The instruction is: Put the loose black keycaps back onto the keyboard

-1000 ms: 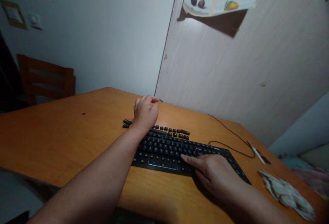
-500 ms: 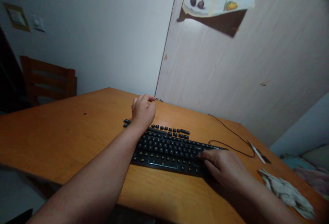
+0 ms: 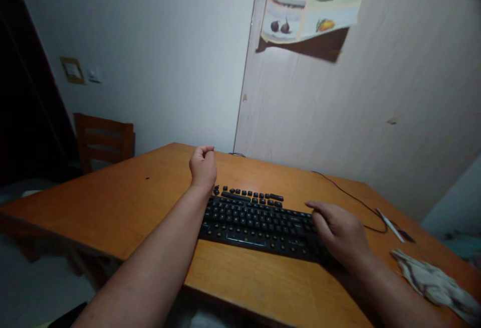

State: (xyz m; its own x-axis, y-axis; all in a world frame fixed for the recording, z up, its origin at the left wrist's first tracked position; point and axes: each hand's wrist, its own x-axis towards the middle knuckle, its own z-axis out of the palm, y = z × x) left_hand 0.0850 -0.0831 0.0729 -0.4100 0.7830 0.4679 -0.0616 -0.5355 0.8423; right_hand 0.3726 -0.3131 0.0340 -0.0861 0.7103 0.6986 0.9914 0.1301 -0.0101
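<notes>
A black keyboard point(image 3: 255, 220) lies on the wooden table, its lower rows stripped of keycaps so that the small key stems show. Behind it stand loose black keycaps point(image 3: 250, 193) in rows, with a long bar-shaped keycap point(image 3: 236, 196) among them. My left hand point(image 3: 203, 166) is raised beyond the keyboard's far left corner, fingers curled in and thumb against them; whatever they may hold is hidden. Over the keyboard's right end is my right hand point(image 3: 336, 227), its index finger stretched out to the left and the thumb lower and apart. Nothing shows in it.
To the right lie a white pen-like stick point(image 3: 390, 225), a dark flat piece point(image 3: 406, 236) and a crumpled cloth point(image 3: 438, 280). A black cable point(image 3: 347, 191) runs across the table point(image 3: 158, 202). A small dark bit point(image 3: 147, 178) lies left. A wooden chair point(image 3: 103, 137) stands behind.
My right hand has lifted from the keys towards the keyboard's far right edge, its index finger now extended. My left hand's fingers have curled in more. The camera view has shifted.
</notes>
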